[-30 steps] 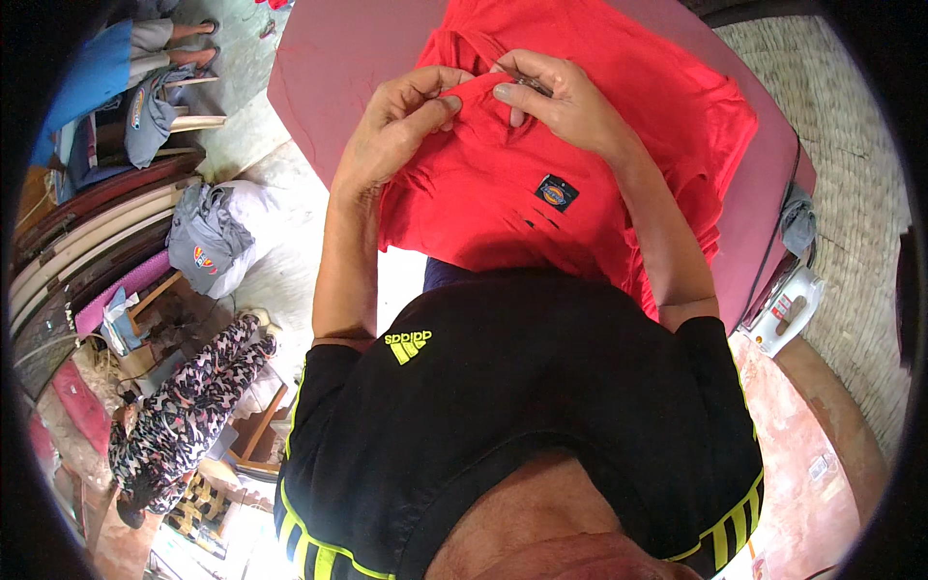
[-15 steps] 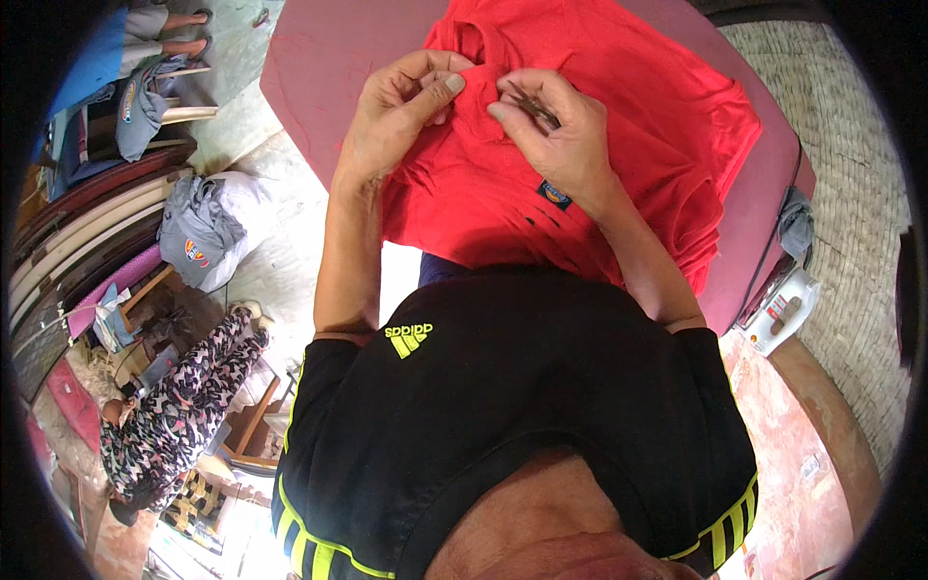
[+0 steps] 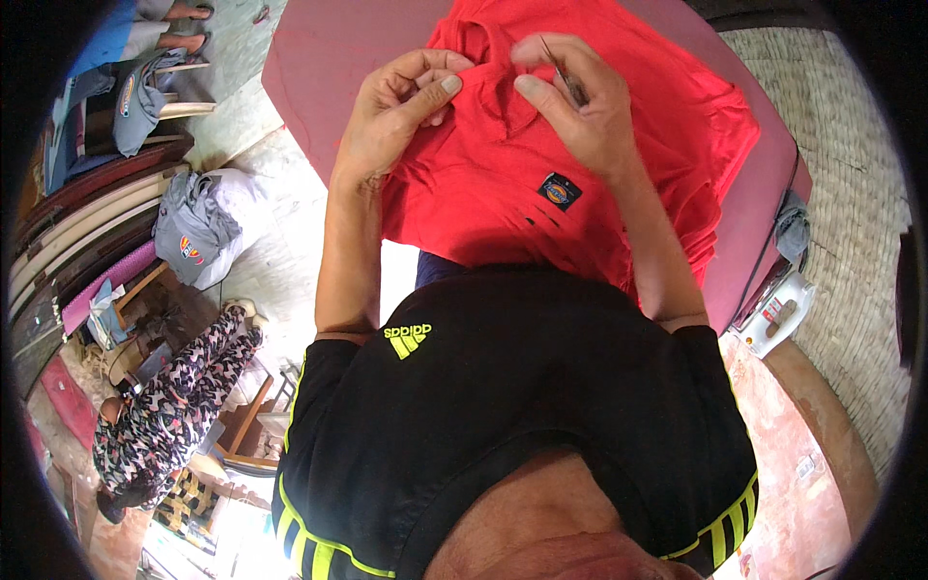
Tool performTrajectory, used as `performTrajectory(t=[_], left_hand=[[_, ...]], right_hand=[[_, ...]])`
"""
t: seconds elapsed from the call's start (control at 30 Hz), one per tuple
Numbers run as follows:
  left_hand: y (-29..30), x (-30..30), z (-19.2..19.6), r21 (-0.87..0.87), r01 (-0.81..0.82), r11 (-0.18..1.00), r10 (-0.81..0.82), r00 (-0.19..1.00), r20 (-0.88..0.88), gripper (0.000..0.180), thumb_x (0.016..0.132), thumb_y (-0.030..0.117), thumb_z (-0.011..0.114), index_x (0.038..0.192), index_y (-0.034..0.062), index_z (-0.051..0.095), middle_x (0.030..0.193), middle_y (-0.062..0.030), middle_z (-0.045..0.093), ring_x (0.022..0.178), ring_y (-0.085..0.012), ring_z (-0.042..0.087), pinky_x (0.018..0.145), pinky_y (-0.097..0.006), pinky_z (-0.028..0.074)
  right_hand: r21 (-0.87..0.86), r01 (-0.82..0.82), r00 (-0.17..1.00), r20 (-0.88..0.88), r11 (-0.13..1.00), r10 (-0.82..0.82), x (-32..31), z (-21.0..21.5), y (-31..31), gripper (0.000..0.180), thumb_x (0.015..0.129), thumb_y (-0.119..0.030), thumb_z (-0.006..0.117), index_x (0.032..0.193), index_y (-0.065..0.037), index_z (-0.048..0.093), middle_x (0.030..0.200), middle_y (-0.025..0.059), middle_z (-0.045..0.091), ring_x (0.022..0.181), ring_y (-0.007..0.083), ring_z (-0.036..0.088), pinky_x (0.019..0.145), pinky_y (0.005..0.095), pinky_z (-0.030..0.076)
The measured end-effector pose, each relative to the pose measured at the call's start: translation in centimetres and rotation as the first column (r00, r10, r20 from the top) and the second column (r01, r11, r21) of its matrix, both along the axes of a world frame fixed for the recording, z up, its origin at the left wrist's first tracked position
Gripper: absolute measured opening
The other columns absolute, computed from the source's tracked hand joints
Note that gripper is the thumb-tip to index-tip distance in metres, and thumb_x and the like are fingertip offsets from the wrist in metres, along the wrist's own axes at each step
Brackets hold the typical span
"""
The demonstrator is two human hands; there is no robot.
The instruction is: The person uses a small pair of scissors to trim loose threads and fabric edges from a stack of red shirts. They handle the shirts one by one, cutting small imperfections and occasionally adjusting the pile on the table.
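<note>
Mauve table (image 3: 324, 63) is carrying the red garment (image 3: 648, 106), which is spreading across its top in loose folds. Left hand (image 3: 398, 108) is pinching a fold, thumb nearly meeting fingers. Right hand (image 3: 592, 114), fingertips blurring, is staying half curled just right of it. Dark patch (image 3: 559, 191) is showing below, on the cloth. Slim metal tool (image 3: 574, 89) is sitting in the right hand's grip.

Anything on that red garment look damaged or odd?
Short dark marks sit on the red garment near its dark label, breaking the otherwise plain cloth; whether slits or stains, I cannot tell.
</note>
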State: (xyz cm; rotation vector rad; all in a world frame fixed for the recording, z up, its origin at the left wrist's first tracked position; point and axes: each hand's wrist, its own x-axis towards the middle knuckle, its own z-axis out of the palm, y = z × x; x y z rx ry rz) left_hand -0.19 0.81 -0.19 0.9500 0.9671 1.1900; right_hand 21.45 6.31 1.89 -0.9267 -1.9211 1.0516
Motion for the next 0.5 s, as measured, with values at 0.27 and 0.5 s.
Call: performTrajectory(t=[0.27,0.5], left_hand=[[-0.6,0.5,2.0,0.102,-0.057,0.993,0.104,0.831,-0.546,0.021,0.085,-0.002,0.071,0.105,0.0017,0.069,0.081,0.0027,0.064,0.067,-0.0064,0.052,0.064,-0.020,0.041],[-2.3,0.8,-1.4,0.662,0.038,0.748,0.582,0.443,-0.682,0.022,0.071,-0.008,0.074,0.088,0.0040,0.068,0.094,-0.0072,0.069,0.085,-0.0248,0.063,0.073,-0.034,0.051]], right_hand=[[0.000,-0.413,0.890,0.212,0.911,0.403,0.0,-0.1,5.5,0.024,0.082,-0.005,0.068,0.106,-0.003,0.066,0.096,0.0099,0.068,0.086,0.0194,0.068,0.074,0.0331,0.054],[0.372,-0.436,0.848,0.474,0.819,0.236,1.3,-0.8,1.9,0.014,0.078,-0.013,0.066,0.092,-0.014,0.069,0.096,0.0006,0.062,0.075,0.0265,0.065,0.065,0.0388,0.055]])
